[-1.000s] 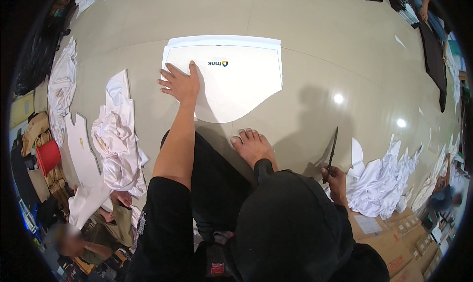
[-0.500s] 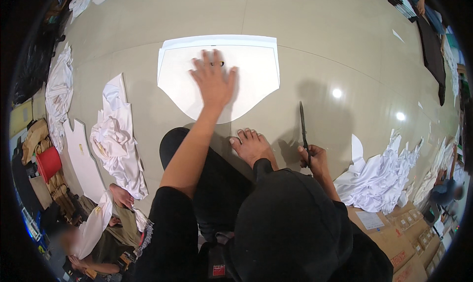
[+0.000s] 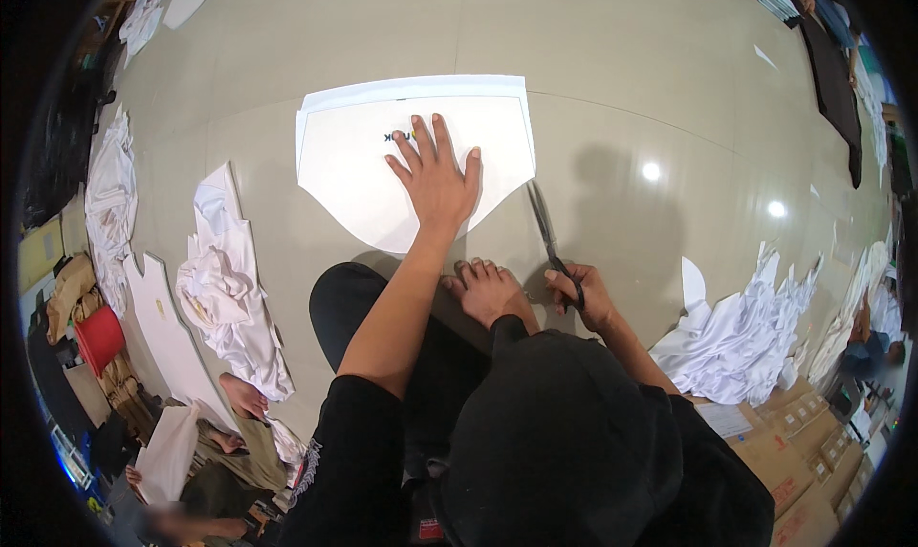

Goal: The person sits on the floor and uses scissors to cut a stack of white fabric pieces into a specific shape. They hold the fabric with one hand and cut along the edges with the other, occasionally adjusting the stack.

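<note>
A white fabric panel (image 3: pixel 349 169) with a straight far edge and a curved near edge lies flat on the tiled floor in front of me. A bluish-white strip (image 3: pixel 430 86) shows along its far side. My left hand (image 3: pixel 440 185) rests palm down on the panel with its fingers spread, partly covering a small print. My right hand (image 3: pixel 585 294) grips a pair of dark scissors (image 3: pixel 545 224) by the handles. The scissors' tips point away from me, close to the panel's right corner. Whether they touch it I cannot tell.
My bare foot (image 3: pixel 492 294) is just nearer than the panel. White cloth heaps lie at the right (image 3: pixel 732 332) and left (image 3: pixel 225 289), with a flat white piece (image 3: pixel 172 327) beside the left one. Cardboard boxes (image 3: pixel 779 451) are at lower right. A co-worker's hand (image 3: pixel 244 396) handles cloth at lower left.
My right hand has brought the scissors left, their tips now near the panel's right corner. My left hand has shifted right and nearer on the panel. The co-worker's cloth has moved.
</note>
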`<action>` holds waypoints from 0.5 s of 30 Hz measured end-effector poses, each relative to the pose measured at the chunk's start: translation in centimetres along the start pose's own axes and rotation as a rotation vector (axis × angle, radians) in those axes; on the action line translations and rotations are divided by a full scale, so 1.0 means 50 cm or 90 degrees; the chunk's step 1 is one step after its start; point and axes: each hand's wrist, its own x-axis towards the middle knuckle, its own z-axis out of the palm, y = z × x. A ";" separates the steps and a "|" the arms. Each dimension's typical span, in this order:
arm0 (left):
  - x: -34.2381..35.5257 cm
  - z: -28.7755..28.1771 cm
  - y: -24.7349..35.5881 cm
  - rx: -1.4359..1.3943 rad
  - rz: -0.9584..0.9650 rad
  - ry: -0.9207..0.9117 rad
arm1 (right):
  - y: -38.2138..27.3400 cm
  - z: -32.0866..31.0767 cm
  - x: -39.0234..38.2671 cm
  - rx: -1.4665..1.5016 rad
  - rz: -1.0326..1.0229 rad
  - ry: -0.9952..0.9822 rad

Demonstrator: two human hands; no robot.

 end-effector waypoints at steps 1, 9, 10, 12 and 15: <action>0.001 0.001 0.000 0.001 0.000 0.001 | 0.005 0.005 0.003 0.025 0.004 -0.009; -0.001 0.003 -0.001 -0.001 0.017 0.022 | 0.002 0.038 0.034 0.043 -0.044 0.018; -0.001 0.003 -0.001 0.000 0.018 0.023 | 0.000 0.041 0.035 0.042 -0.048 0.032; -0.001 0.002 -0.001 0.000 0.016 0.026 | -0.004 0.045 0.038 0.038 -0.055 0.062; -0.001 0.002 -0.001 0.001 0.010 0.013 | -0.006 0.047 0.042 0.025 -0.047 0.093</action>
